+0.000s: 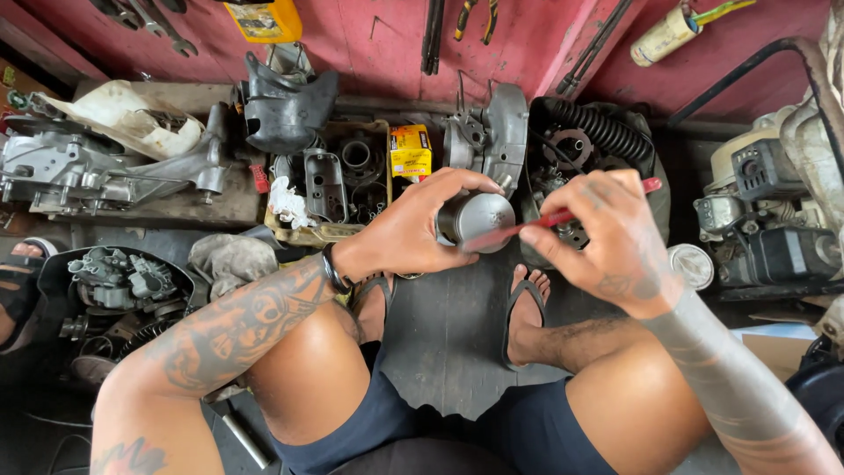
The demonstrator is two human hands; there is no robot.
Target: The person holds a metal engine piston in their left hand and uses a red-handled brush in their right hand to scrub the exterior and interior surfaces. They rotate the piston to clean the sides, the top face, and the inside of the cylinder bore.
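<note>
The left hand (pixel 409 230) wraps its fingers around a grey metal piston (pixel 475 218), held above the floor between the knees, while the right hand (pixel 615 237) pinches a red-handled tool (pixel 563 217) whose tip touches the piston crown, near the cardboard box of engine parts (pixel 338 180) farther away.

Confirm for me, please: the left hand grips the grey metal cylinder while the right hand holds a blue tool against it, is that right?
Not quite: the tool is red, not blue, as the head view shows. The left hand does grip the grey metal cylinder, and the right hand holds the tool against it.
</note>
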